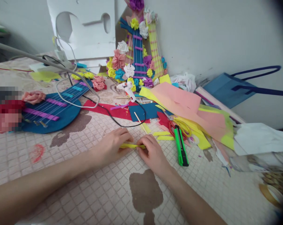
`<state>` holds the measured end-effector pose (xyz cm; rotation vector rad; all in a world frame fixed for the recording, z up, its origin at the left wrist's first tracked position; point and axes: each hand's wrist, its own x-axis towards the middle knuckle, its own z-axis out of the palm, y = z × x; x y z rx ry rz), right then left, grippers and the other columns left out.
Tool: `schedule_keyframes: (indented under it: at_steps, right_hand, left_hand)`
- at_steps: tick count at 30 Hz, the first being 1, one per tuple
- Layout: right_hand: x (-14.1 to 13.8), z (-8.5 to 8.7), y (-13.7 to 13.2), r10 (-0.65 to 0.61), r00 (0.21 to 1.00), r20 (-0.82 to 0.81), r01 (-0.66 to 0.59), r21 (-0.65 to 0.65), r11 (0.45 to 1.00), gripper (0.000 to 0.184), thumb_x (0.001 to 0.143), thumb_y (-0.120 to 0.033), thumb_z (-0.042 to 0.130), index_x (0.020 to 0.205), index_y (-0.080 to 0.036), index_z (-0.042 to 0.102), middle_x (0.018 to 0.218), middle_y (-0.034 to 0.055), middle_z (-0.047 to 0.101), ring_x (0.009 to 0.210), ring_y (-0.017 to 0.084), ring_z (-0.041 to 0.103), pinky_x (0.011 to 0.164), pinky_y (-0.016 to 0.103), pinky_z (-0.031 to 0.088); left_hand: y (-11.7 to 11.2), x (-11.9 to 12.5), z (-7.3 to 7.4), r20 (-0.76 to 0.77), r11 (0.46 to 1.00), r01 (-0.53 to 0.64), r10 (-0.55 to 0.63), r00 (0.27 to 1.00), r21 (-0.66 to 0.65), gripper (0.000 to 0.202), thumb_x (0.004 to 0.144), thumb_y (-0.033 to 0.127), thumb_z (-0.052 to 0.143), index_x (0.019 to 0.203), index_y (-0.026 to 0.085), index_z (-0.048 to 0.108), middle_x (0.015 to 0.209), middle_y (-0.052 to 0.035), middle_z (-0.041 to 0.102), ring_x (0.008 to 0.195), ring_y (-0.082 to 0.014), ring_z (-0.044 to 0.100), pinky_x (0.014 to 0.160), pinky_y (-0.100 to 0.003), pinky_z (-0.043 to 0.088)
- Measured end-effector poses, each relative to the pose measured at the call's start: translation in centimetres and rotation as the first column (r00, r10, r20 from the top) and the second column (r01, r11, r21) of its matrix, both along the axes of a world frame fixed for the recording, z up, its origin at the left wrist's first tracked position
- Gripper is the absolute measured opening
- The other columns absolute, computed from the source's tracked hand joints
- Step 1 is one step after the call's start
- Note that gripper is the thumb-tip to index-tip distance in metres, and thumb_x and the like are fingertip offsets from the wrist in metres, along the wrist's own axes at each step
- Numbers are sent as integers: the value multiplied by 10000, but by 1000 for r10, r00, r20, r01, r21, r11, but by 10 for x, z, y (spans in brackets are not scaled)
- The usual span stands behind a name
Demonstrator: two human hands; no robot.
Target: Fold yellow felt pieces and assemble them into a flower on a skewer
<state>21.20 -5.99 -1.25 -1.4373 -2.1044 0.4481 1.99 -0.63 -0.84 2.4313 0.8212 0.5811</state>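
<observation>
Between my two hands a narrow yellow paper strip (132,146) is stretched just over the patterned tablecloth. My left hand (113,143) grips its left end with the fingers curled over it. At the other end, my right hand (152,153) pinches the strip, which looks creased or twisted there. Right of my right hand lies a green utility knife (181,147). Close by are scissors (171,125) with red and yellow handles and several yellow strips (163,137). A white hot glue gun (128,90) stands beyond my hands.
A blue paper guitar (68,120) lies to the left, with a black cord and a grey cable near it. Pink paper sheets (176,100) pile up on the right. Flower-trimmed paper instruments (139,59) lean on the back wall. A tape roll (271,195) sits lower right.
</observation>
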Motion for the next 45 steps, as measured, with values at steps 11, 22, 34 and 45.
schedule_keyframes:
  at_steps: [11, 22, 34, 45]
  right_hand:
    - [0, -2, 0, 17, 1000, 17, -17, 9, 1000, 183, 765, -52, 583, 840, -202, 508, 901, 46, 557, 903, 213, 498, 804, 360, 442]
    - [2, 0, 0, 18, 999, -35, -18, 4, 1000, 289, 736, -47, 626, 954, -193, 504, 981, 63, 543, 972, 219, 487, 853, 364, 439]
    - [-1, 1, 0, 5, 1000, 13, -5, -13, 1000, 190, 775, -22, 555, 768, -201, 493, 852, 35, 536, 869, 211, 486, 781, 357, 435]
    - [-2, -2, 1, 17, 1000, 4, -17, 25, 1000, 126, 820, -84, 560, 804, -207, 537, 865, 45, 557, 878, 215, 497, 791, 370, 446]
  left_hand:
    - [-3, 6, -9, 22, 998, 5, -6, 1000, 59, 98, 832, 70, 510, 804, 148, 563, 819, -33, 564, 796, -171, 528, 730, -302, 419]
    - [-6, 9, -9, 67, 998, -7, 3, 998, 62, 123, 782, 28, 521, 796, 144, 561, 808, -32, 570, 786, -172, 530, 727, -301, 417]
    - [-7, 6, -9, 64, 996, -27, 22, 998, 89, 128, 801, 78, 556, 898, 158, 579, 903, -50, 585, 874, -194, 533, 769, -318, 429]
    - [-8, 7, -8, 13, 995, -38, 37, 999, 95, 77, 843, 105, 523, 828, 152, 583, 837, -43, 586, 812, -180, 537, 739, -313, 426]
